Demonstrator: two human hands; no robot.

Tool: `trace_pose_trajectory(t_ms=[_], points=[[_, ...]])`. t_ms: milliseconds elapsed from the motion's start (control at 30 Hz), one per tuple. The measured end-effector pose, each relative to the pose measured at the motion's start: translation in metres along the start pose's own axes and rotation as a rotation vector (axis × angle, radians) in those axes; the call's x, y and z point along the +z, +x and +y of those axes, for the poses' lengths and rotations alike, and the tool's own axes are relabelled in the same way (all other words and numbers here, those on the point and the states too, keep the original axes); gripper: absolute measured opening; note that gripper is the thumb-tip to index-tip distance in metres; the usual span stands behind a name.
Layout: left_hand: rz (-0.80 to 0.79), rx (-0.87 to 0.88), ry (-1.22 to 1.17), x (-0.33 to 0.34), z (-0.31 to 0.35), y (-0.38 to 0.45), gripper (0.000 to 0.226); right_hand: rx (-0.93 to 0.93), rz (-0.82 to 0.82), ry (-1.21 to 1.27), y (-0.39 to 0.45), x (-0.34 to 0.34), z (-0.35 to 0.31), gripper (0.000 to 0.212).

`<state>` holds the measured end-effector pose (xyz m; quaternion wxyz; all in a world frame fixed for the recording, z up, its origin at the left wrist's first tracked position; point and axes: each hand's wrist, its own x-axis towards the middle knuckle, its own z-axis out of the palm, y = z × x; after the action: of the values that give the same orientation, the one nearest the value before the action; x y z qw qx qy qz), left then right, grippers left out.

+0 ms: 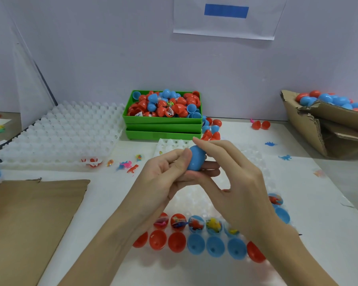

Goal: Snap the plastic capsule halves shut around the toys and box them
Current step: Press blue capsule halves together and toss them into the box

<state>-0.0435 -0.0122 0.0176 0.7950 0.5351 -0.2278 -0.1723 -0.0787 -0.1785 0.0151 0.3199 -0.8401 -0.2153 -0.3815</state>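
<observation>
**Head view: one blue capsule in hand, rows of halves left to close**

Head camera, centre of frame: left hand (pixel 170 170) and right hand (pixel 234 172) gripping a blue capsule (pixel 194 158) between them, fingers curled around it, seemingly pressing it shut; seam hidden. Lower centre, on the clear tray (pixel 194 195): a row of toy-filled halves (pixel 194 223), then a row of empty red and blue halves (pixel 194 245), all still open. Upper centre: green bin (pixel 163 118) heaped with loose halves. Upper right edge: cardboard box (pixel 322 120) holding closed capsules. Scattered toy dinosaurs (pixel 132 168) on the table (pixel 112 199), centre left. Judged partway through: some boxed, many left.
</observation>
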Motion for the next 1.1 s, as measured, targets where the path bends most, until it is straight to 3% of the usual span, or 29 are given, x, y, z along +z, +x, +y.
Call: trace_pose_trajectory(t_ms=[167, 400, 500, 733, 1100], points=[[-0.012, -0.002, -0.109, 0.006, -0.001, 0.000, 0.045, 0.032, 0.055, 0.117, 0.000, 0.001, -0.004, 0.051], [-0.016, -0.062, -0.240, 0.001, 0.005, 0.003, 0.036, 0.083, -0.003, 0.202, -0.002, 0.002, -0.005, 0.043], [-0.006, -0.065, -0.171, -0.004, 0.004, 0.002, 0.036, 0.190, 0.015, 0.280, -0.001, 0.001, -0.003, 0.029], [0.172, 0.078, 0.099, -0.002, 0.002, 0.000, 0.038, 0.425, -0.020, 0.528, 0.005, -0.008, -0.002, 0.026], [0.191, 0.155, 0.198, -0.002, 0.004, -0.002, 0.033, 0.364, 0.089, 0.443, 0.004, -0.004, -0.009, 0.024]])
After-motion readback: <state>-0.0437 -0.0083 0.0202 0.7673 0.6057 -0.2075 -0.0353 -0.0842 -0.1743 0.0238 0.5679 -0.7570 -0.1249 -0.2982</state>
